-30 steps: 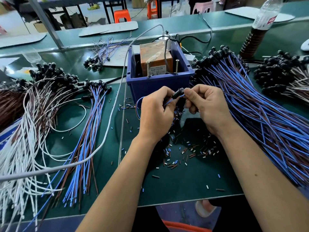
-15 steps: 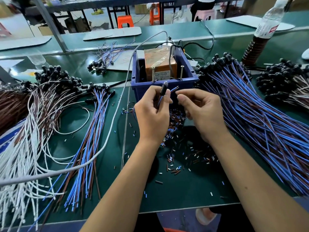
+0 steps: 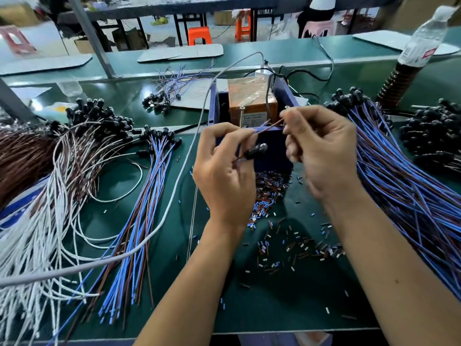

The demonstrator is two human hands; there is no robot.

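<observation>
My left hand [image 3: 224, 176] grips a small black cap [image 3: 255, 150] that has a blue and a brown wire attached. Those thin wires [image 3: 268, 124] run up and right to my right hand [image 3: 321, 148], which pinches their free ends in front of the blue box [image 3: 272, 156]. An orange block [image 3: 252, 106] with two upright screws sits inside that box. Both hands hover just above the green table [image 3: 274, 295], over a heap of cut wire bits [image 3: 267, 193].
A big bundle of blue and brown wires with black caps [image 3: 404, 196] lies on the right. Smaller blue-brown wires [image 3: 139, 221] and white wires [image 3: 37, 245] lie on the left. A grey cable [image 3: 174, 181] crosses the table. A bottle [image 3: 409, 61] stands at the back right.
My left hand has turned the black cap from pointing up to pointing down and right. My right hand moved up to the box rim and now pinches the wire ends.
</observation>
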